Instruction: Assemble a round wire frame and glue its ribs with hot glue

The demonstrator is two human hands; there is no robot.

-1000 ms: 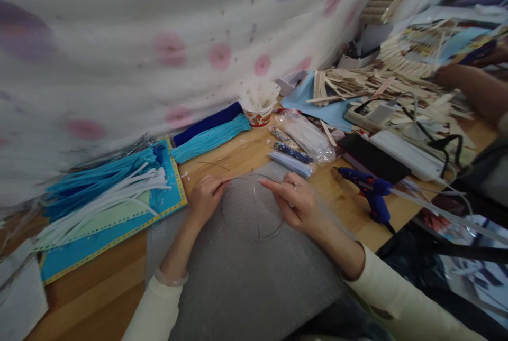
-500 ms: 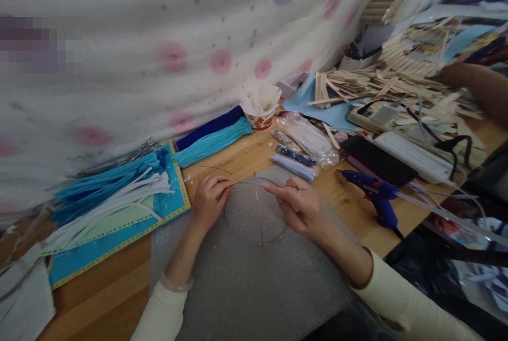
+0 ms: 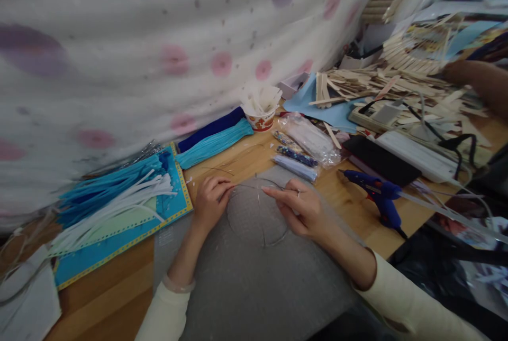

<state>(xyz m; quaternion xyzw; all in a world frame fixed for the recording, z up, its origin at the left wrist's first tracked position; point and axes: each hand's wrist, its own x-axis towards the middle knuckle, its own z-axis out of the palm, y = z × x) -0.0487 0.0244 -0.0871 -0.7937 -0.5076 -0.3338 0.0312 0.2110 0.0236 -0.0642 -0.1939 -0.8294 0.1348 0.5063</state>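
A round thin wire hoop (image 3: pixel 278 240) lies over the grey mat between my hands, with another wire (image 3: pixel 260 214) running across its middle. My left hand (image 3: pixel 211 202) is closed in a pinch at the hoop's upper left, holding a thin wire (image 3: pixel 245 186) that stretches towards the right. At the upper right of the hoop, my right hand (image 3: pixel 299 208), with a ring on one finger, pinches the same thin wire between thumb and index finger near the crossing wire. The wires are too fine to show whether they are joined there.
Blue and white pipe cleaners (image 3: pixel 119 193) lie on a blue board at left. A blue glue gun (image 3: pixel 377 193) rests at right. Behind are a paper cup (image 3: pixel 262 119), plastic packets (image 3: pixel 313 140) and wooden sticks (image 3: pixel 357 84). Another person's arm (image 3: pixel 476 84) reaches in at far right.
The whole view has shifted slightly. My right fingertips have come a little closer to the crossing wire; my left hand keeps its pinch.
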